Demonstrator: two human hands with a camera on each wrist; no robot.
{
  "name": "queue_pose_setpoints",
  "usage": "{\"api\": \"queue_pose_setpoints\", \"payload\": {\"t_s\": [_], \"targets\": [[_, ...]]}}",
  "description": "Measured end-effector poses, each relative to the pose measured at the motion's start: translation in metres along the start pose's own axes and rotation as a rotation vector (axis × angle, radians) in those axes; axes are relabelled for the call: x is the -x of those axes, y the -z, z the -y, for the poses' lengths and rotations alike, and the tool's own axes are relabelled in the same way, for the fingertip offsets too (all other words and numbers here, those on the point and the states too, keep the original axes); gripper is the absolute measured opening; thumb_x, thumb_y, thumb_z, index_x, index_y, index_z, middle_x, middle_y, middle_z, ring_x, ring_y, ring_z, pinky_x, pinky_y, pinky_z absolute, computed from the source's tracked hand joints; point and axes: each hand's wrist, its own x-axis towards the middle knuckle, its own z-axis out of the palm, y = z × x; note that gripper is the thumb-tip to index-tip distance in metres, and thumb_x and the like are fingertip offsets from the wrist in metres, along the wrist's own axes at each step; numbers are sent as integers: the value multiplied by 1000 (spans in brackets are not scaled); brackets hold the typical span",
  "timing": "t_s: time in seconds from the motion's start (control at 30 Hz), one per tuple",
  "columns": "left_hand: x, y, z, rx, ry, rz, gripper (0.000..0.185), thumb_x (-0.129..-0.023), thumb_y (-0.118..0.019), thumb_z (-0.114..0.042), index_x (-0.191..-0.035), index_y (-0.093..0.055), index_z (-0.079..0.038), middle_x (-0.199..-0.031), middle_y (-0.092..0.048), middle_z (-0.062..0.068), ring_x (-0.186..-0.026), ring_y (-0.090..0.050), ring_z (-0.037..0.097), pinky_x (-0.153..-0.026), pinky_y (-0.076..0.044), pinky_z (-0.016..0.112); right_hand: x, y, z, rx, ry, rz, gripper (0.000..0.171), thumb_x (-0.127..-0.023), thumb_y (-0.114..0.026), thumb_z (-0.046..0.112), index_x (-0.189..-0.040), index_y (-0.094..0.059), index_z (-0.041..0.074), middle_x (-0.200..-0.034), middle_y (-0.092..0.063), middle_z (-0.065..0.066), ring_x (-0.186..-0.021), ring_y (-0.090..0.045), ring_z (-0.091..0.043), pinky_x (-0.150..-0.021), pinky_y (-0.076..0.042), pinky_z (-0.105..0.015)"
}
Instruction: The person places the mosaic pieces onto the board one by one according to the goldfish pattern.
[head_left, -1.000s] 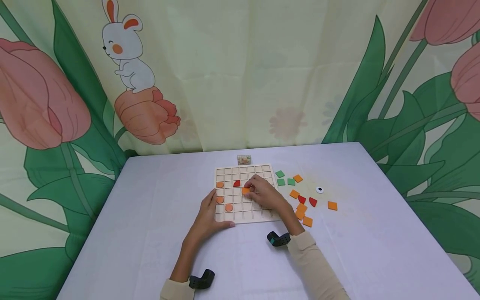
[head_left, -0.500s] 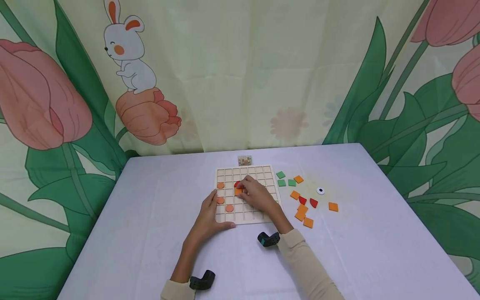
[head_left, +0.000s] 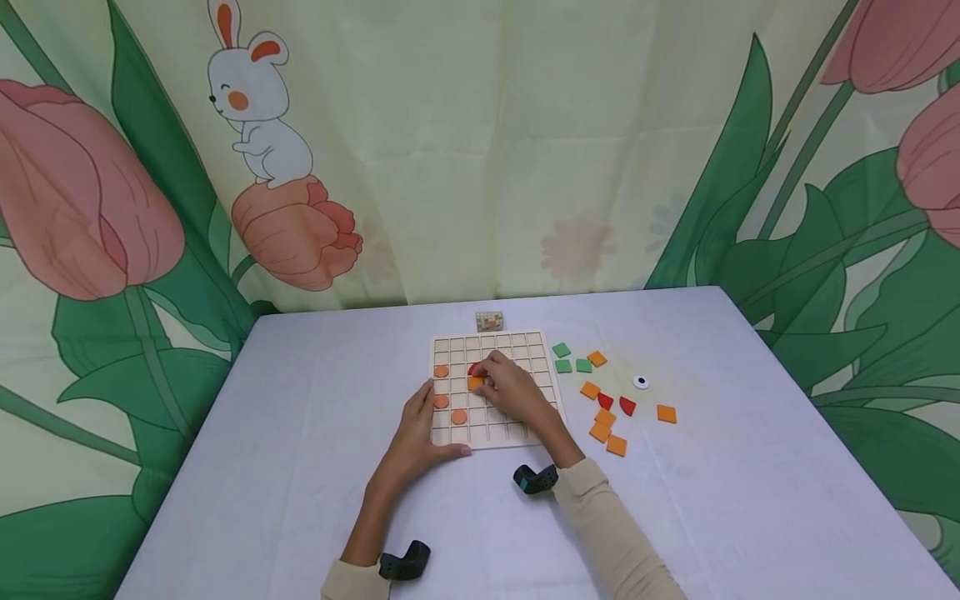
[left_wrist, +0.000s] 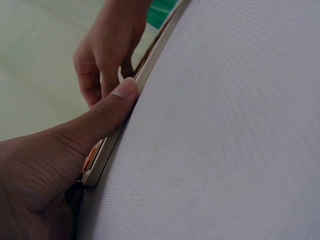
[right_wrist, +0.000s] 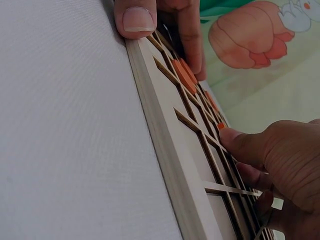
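A pale wooden grid board (head_left: 517,429) lies on the table. My left hand (head_left: 412,431) holds its near left corner, thumb along the front edge and fingers at the left side; the left wrist view shows the thumb (left_wrist: 107,110) against that edge. My right hand (head_left: 513,387) pinches an orange square tile (head_left: 476,383) at a cell left of the board's middle. Just beyond that tile is a red rounded piece (head_left: 474,367), partly hidden by the fingers. Orange discs (head_left: 458,417) sit in cells on the left side of the board.
Right of the board lie green tiles (head_left: 563,366), several loose orange tiles (head_left: 617,446), red pieces (head_left: 627,406) and a white disc with a black centre (head_left: 641,382). A small clear box (head_left: 490,321) stands behind the board. A printed curtain (head_left: 450,150) hangs behind the table.
My right hand has moved left across the board with the orange tile, to the cell below the red piece, and has stayed nearly still since. The left hand keeps its place.
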Motion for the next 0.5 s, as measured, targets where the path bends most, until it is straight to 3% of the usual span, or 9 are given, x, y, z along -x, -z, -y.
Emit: {"api": "queue_pose_setpoints", "payload": {"t_s": [0.5], "targets": [[1,0,-1,-1,-8,-8,130,-65,-91,-49,-160,-13,-6,-166,-15,11,-153,-15,33,-119,-30,52,-1,0,1,12,-23,11,21,-92,-72,22,-110,-69,12,-106,-56,2,-81,-50,-10,-73,-46,-25]]}}
